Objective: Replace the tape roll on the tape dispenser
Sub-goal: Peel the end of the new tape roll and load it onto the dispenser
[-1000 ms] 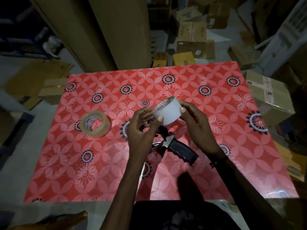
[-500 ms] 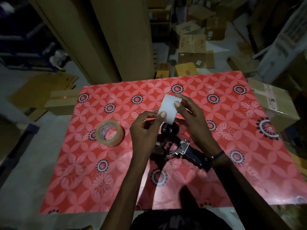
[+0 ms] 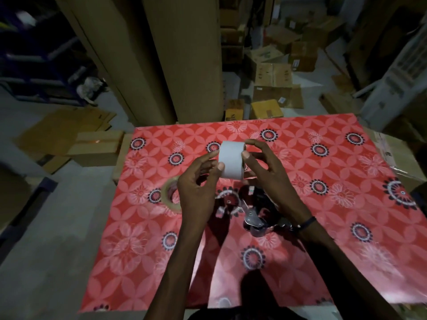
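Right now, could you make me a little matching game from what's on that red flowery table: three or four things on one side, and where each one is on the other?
Things:
1. white tape roll
2. clear tape roll
3. tape dispenser
4. dark wristband

Places:
A. lying flat on the tablecloth, partly hidden behind the left hand
B. on the right wrist
C. held up between both hands, the right hand on its right side
D. resting on the table under the hands

Pairs: 1-C, 2-A, 3-D, 4-B

Table with red floral cloth (image 3: 323, 172), clear tape roll (image 3: 168, 197) and tape dispenser (image 3: 254, 215) lying on it
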`<state>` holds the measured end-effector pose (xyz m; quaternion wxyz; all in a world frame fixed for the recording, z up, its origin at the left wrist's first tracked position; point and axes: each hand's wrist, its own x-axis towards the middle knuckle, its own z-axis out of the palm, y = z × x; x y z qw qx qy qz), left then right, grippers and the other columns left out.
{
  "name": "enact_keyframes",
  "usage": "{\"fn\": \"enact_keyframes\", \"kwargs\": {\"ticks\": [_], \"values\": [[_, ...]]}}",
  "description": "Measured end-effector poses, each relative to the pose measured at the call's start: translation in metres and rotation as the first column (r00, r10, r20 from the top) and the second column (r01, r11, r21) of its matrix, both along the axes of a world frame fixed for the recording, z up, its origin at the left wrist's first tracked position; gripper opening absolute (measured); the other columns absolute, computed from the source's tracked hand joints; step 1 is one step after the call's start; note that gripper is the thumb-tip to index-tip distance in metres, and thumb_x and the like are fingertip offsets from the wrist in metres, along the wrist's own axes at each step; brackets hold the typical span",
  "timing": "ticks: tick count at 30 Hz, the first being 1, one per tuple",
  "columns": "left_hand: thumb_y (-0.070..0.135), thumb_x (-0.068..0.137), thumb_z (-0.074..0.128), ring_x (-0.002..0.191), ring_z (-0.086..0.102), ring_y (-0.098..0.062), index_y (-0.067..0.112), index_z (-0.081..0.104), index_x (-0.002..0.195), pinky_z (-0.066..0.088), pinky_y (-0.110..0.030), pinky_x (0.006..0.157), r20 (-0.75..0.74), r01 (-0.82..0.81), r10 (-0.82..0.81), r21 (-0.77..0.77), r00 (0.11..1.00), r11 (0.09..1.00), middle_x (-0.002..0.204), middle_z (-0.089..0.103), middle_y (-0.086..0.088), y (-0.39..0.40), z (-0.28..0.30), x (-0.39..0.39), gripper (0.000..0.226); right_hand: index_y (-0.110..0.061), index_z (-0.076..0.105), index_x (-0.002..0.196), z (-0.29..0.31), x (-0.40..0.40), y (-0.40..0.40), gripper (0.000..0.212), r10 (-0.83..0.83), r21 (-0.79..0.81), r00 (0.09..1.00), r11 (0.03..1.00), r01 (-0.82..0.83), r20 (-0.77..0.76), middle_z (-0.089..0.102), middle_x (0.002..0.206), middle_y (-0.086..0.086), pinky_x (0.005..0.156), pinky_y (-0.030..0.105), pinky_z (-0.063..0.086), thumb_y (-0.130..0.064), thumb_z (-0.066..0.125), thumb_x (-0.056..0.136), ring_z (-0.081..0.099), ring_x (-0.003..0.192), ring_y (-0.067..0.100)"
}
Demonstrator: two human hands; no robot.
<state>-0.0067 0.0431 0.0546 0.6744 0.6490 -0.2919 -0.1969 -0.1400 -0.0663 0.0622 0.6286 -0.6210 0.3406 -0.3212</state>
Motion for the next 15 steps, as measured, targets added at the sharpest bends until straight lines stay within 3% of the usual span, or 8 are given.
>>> {"fn": "enact_keyframes", "kwargs": {"ticks": [3,6,8,12,15], "values": [[0.013,0.101,0.073,0.101,0.075,-0.013,0.018,0.076,0.130,0.061,-0.033,0.089,-0.005,0.014,-0.014,0.001,1.000,1.000,0.116,0.081,0.003,0.009,-0.002,0.018,0.030,-0.044,0.062,0.138,-0.001,0.016,0.005,0.050,0.046,-0.039,0.999,0.998,-0.047,-0.027,0.067,0.137,-0.010,0.084,0.044,0.068,-0.052,0.076,0.091,0.074,0.119,0.024],[0.012,0.103,0.069,0.113,0.074,-0.012,0.016,0.075,0.131,0.060,-0.031,0.096,0.004,-0.015,0.015,0.001,1.000,1.000,0.125,0.078,0.004,0.015,-0.005,0.038,0.029,-0.041,0.057,0.147,-0.004,0.030,0.010,0.077,0.090,-0.126,0.988,0.986,-0.106,-0.123,0.064,0.139,-0.016,0.083,0.034,0.067,-0.028,0.095,0.081,0.078,0.088,0.012],[0.013,0.104,0.069,0.114,0.071,-0.005,0.021,0.075,0.130,0.058,-0.024,0.092,0.082,-0.027,0.025,0.018,0.996,0.999,0.131,0.071,0.005,0.019,-0.006,0.051,0.028,-0.037,0.056,0.150,-0.006,0.043,0.016,0.087,0.047,-0.166,0.990,0.984,-0.069,-0.132,0.064,0.138,-0.012,0.078,0.031,0.066,-0.017,0.097,0.077,0.073,0.074,0.005],[0.011,0.105,0.065,0.115,0.064,0.002,0.020,0.074,0.131,0.053,-0.011,0.082,0.291,-0.037,0.020,0.053,0.956,0.998,0.132,0.063,0.003,0.026,-0.010,0.074,0.029,-0.031,0.053,0.148,-0.006,0.069,0.023,0.094,-0.020,-0.159,0.997,0.987,0.009,-0.069,0.066,0.134,-0.007,0.072,0.024,0.062,-0.016,0.102,0.068,0.072,0.071,0.003],[0.010,0.105,0.064,0.117,0.065,-0.005,0.017,0.073,0.134,0.054,-0.014,0.085,0.375,-0.045,0.008,0.089,0.927,0.995,0.132,0.066,0.003,0.031,-0.015,0.093,0.031,-0.026,0.050,0.150,-0.010,0.084,0.020,0.097,0.007,-0.168,0.996,0.986,-0.023,-0.090,0.065,0.134,-0.009,0.077,0.029,0.065,-0.002,0.099,0.070,0.073,0.075,0.008]]}}
